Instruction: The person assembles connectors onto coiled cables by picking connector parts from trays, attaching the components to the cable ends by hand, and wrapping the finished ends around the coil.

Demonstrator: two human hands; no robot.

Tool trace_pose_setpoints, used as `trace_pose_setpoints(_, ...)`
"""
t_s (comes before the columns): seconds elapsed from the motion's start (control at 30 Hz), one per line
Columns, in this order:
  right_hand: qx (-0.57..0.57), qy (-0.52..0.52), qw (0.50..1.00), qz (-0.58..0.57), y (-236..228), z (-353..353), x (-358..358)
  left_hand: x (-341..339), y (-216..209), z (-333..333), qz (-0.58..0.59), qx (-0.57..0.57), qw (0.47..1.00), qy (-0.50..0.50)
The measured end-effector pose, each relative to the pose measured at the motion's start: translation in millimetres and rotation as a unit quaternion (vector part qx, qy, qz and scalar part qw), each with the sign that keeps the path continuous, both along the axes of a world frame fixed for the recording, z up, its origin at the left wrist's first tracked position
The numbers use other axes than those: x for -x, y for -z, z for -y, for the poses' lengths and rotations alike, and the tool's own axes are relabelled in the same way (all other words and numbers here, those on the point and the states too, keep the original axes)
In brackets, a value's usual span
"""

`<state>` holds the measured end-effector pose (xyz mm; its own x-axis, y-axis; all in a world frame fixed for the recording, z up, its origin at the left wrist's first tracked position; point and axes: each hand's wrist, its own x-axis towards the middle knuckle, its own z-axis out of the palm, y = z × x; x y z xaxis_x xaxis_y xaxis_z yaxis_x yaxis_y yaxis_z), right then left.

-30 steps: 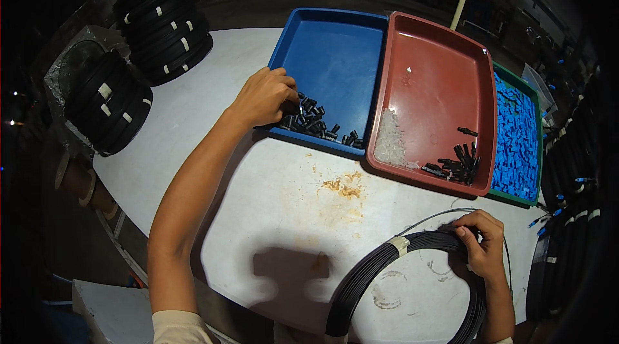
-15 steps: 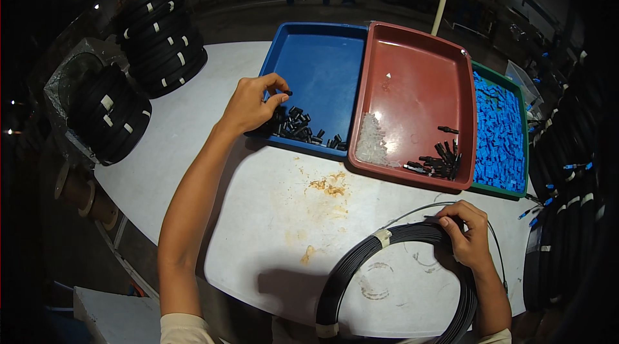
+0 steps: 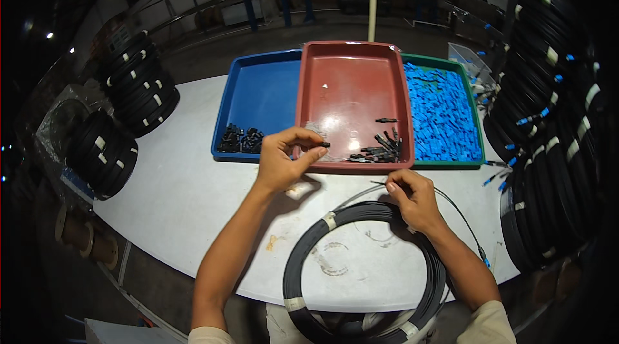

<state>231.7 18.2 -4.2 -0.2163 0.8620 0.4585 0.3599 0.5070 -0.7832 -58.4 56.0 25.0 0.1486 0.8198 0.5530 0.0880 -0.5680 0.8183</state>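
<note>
Left hand (image 3: pixel 284 160) closed in a pinch, thumb and fingertips gripping a small black cylindrical piece (image 3: pixel 325 145), held over the near left part of the red rectangular plastic tray (image 3: pixel 354 86). Right hand (image 3: pixel 412 197) to the right and nearer, also pinching: grips a thin black cable end (image 3: pixel 379 183), tip poking out left toward the left hand; piece and cable tip apart. Coil of black cable (image 3: pixel 294 273) just below right hand, ring lying on the white table (image 3: pixel 174 215), near side reaching past the table edge, bound with pale tape wraps. Thin cable loops out right of right hand, down to a blue-tipped connector (image 3: pixel 485 259). In the red tray: small translucent pieces (image 3: pixel 314 128) near left, partly behind left hand; slim black pieces (image 3: pixel 384 148) near right. Blue rectangular plastic tray (image 3: pixel 267 92) on its left, pile of short black pieces (image 3: pixel 238 139) at near side. Green rectangular plastic tray (image 3: pixel 476 112) on its right, filled with bright blue small pieces (image 3: pixel 443 115). Far left, two stacks of taped black coils (image 3: pixel 138 83); right side, more black coils (image 3: pixel 548 189), blue-tipped ends sticking out.
</note>
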Motion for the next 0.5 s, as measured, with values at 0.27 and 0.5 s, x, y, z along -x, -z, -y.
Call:
trace_pose_setpoints(0.27,-0.097,0.060,0.992,-0.057,-4,-5,-11,-75,29,21,0.030,0.086,0.995,0.041)
trace_pose_setpoints(0.5,-0.096,0.051,0.993,-0.054,1,-5,-16,-83,36,24,0.007,0.047,0.997,0.056)
